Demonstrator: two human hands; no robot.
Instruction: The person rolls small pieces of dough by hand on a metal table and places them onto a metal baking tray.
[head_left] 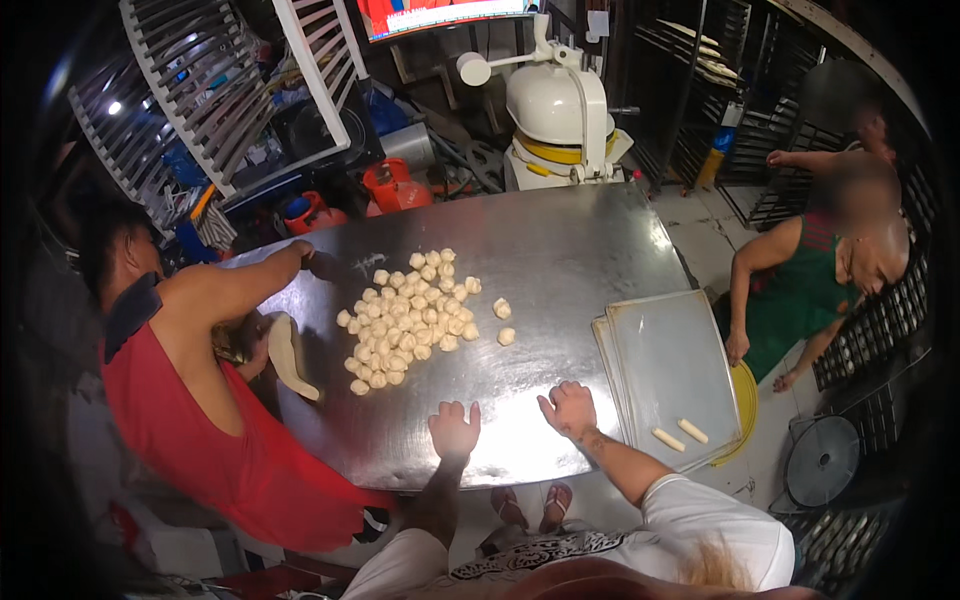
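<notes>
My left hand (pixel 455 431) is held at the near edge of the metal table (pixel 590 235), fingers stretched out and apart, with nothing in it. My right hand (pixel 570 409) rests palm down near it, its thumb spread and its fingers loosely extended, also holding nothing. Beyond both hands, a heap of pale dough balls (pixel 408 318) covers the middle of the table. Two loose dough balls, one farther (pixel 502 307) and one nearer (pixel 506 337), sit to the heap's right. Stacked flat metal trays (pixel 660 350) lie right of my right hand, bearing two dough sticks (pixel 692 431).
At left, a person in red (pixel 200 410) leans over the table beside a long dough strip (pixel 289 358). A person in green (pixel 800 290) stands at right by a round yellow rim (pixel 745 400). A white machine (pixel 560 110) and red gas cylinders (pixel 397 186) stand behind the table.
</notes>
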